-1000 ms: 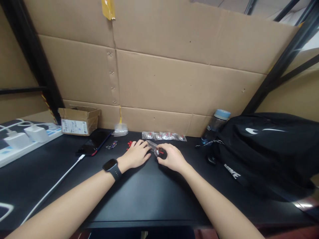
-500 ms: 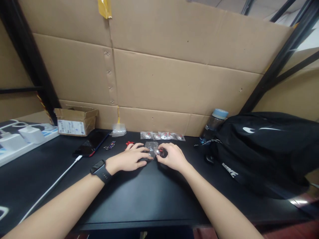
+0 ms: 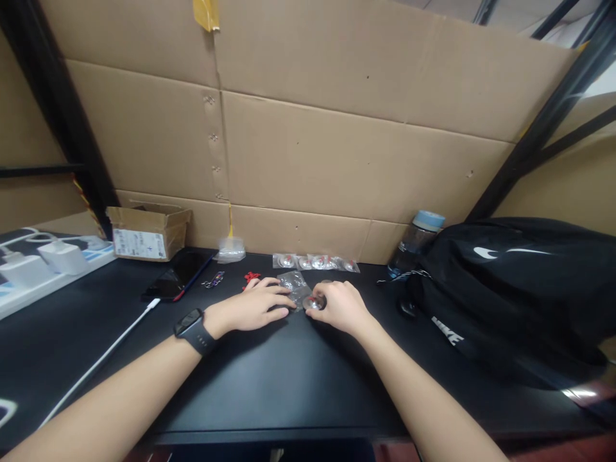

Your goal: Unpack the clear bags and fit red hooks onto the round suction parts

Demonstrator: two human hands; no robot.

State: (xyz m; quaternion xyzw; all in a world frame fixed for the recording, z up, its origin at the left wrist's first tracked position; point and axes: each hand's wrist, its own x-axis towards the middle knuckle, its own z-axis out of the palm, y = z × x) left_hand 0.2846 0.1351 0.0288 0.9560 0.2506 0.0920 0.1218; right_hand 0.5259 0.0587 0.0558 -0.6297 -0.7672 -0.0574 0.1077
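My right hand (image 3: 341, 304) is curled with thumb and fingertips round a shiny round silver piece with a red part (image 3: 314, 303), low over the table. A clear plastic bag (image 3: 295, 285) lies crinkled just left of it. Stretched out palm down, my left hand (image 3: 257, 304) has its fingers apart, and the fingertips touch the bag's left edge. Beyond the left fingers sits a small red piece (image 3: 251, 277), partly covered by the hand. Several bagged round silver pieces with red parts (image 3: 317, 262) form a row at the back, against the cardboard.
To the left are a phone (image 3: 180, 276) with a white cable, a small cardboard box (image 3: 149, 234), a power strip (image 3: 101, 258) and a small dark trinket (image 3: 214, 280). A stack of clear bags (image 3: 231, 249) stands behind. A bottle (image 3: 416, 242) and black backpack (image 3: 520, 295) occupy the right.
My right hand has drawn the round silver piece slightly right and nearer, away from the bag. More of the bag shows between the hands. My left hand has barely moved.
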